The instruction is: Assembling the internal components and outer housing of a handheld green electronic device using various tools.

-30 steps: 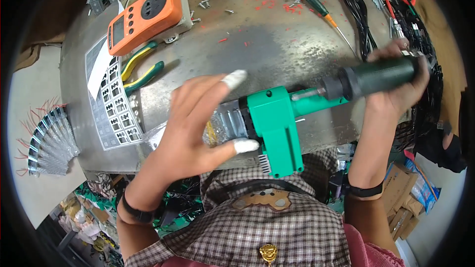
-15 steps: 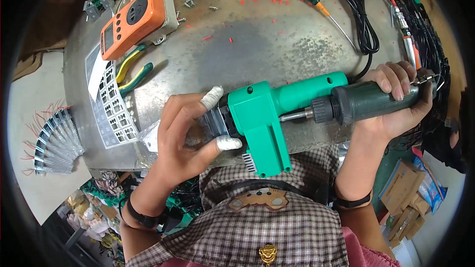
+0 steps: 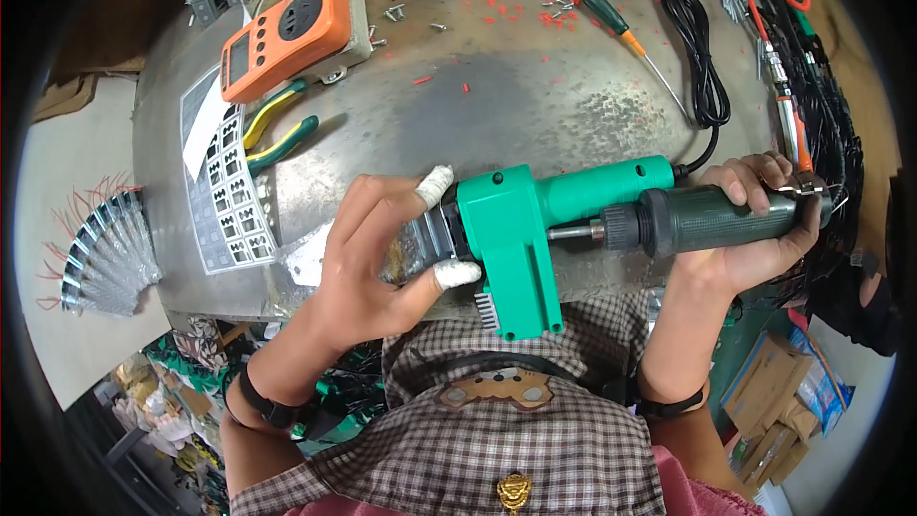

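Note:
My left hand [image 3: 358, 268], with white tape on its thumb and a fingertip, is wrapped round the metal-and-black front end of a green plastic-cased hand tool [image 3: 506, 229]. The tool has a round handle trailing a black cord, and its casing sits over the bench's near edge. My right hand [image 3: 750, 215] grips a dark green powered screwdriver [image 3: 712, 220] lying almost level. Its steel bit [image 3: 576, 231] points left and meets the side of the casing, below the handle. The casing hides the bit's tip.
On the metal bench [image 3: 401, 19] lie an orange socket meter [image 3: 287, 38], yellow-green pliers [image 3: 277, 134], a sticker sheet [image 3: 224, 201], a hand screwdriver [image 3: 621, 29], coiled black cord [image 3: 697, 48] and scattered screws [image 3: 394, 12]. Bagged metal strips with red wires [image 3: 110, 253] fan out at left.
The powered screwdriver has swung more level, in line with the casing's side hole area. Bench items appear shifted slightly right in view. Both hands keep their grips.

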The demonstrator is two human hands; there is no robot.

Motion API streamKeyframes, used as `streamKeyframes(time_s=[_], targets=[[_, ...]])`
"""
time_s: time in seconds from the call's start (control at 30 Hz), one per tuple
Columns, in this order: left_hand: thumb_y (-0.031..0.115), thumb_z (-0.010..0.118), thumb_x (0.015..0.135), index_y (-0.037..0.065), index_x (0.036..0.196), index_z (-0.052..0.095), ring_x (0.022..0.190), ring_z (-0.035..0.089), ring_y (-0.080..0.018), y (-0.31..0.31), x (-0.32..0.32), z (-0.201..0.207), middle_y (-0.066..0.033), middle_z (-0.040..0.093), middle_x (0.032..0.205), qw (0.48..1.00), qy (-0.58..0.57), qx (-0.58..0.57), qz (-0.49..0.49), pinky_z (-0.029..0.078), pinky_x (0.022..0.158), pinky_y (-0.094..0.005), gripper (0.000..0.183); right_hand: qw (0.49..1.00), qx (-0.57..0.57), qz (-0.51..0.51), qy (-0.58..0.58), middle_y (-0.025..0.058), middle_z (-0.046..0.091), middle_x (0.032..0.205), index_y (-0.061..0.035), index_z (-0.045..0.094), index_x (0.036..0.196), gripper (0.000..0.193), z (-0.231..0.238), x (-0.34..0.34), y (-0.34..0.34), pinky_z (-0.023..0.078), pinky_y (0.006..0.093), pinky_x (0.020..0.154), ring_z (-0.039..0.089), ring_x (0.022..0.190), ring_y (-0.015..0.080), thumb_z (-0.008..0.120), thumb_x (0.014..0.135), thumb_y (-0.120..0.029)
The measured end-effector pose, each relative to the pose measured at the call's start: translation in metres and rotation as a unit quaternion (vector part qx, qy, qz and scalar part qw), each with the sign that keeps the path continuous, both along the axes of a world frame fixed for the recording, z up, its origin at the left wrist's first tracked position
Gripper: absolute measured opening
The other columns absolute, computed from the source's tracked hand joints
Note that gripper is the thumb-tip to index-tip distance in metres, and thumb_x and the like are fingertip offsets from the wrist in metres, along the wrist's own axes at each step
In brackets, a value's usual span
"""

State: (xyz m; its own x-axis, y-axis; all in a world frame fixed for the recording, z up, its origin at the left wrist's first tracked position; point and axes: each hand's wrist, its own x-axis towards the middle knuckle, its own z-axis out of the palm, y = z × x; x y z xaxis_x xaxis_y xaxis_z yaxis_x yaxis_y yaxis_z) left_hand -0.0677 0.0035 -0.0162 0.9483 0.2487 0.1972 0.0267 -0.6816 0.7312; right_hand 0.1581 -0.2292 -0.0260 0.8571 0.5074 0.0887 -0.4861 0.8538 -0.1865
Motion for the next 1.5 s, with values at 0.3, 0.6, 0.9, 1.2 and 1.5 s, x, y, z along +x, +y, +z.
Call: streamKeyframes(time_s=[0.3,0.6,0.9,1.2,1.5], targets=[[0.042,0.084,0.071,0.002,0.131,0.055,0.104,0.055,-0.0313,0.008,-0.001,0.017,-0.0129,0.059,0.109,0.973,0.132,0.187,-0.020,0.041,0.089,-0.0420,0.078,0.745,-0.604,-0.106,-0.262,0.0159,0.063,0.121,-0.0002,0.051,0.132,0.041,0.088,0.024,-0.046,0.052,0.0385,0.087,0.065,0.099,0.0224,0.056,0.102,-0.028],[0.022,0.067,0.073,0.022,0.107,0.067,0.070,0.049,-0.0163,-0.002,-0.003,0.043,-0.0003,0.057,0.095,0.897,-0.071,0.435,0.037,0.034,0.063,-0.0332,0.034,0.203,-0.704,-0.208,-0.648,0.0175,0.056,0.140,-0.0098,0.054,0.143,0.073,0.095,0.015,-0.032,0.040,0.0427,0.110,0.051,0.131,0.0356,0.079,0.074,-0.002],[0.024,0.068,0.073,0.022,0.109,0.066,0.069,0.048,-0.0171,-0.008,0.003,0.053,0.0020,0.055,0.086,0.899,-0.047,0.434,0.041,0.033,0.061,-0.0341,0.036,0.458,-0.601,0.171,-0.632,0.0233,0.068,0.084,-0.0015,0.068,0.108,0.041,0.086,-0.038,0.072,0.052,0.0468,0.073,0.066,0.083,0.0423,0.049,0.104,-0.037],[0.023,0.075,0.066,0.020,0.115,0.066,0.071,0.048,-0.0187,-0.006,0.000,0.051,0.0010,0.051,0.083,0.912,-0.017,0.407,0.051,0.033,0.062,-0.0354,0.050,0.548,-0.410,0.365,-0.631,0.0171,0.070,0.119,0.0013,0.062,0.130,0.050,0.069,0.010,0.073,0.051,0.0345,0.085,0.066,0.106,0.0184,0.051,0.105,-0.041],[0.018,0.079,0.059,0.019,0.120,0.066,0.073,0.048,-0.0194,-0.007,0.002,0.053,0.0003,0.047,0.080,0.936,0.013,0.345,0.063,0.032,0.063,-0.0357,0.062,0.344,-0.556,0.322,-0.685,0.0241,0.065,0.111,0.0023,0.063,0.116,0.059,0.100,-0.030,0.103,0.051,0.0457,0.089,0.063,0.104,0.0407,0.052,0.100,-0.054]])
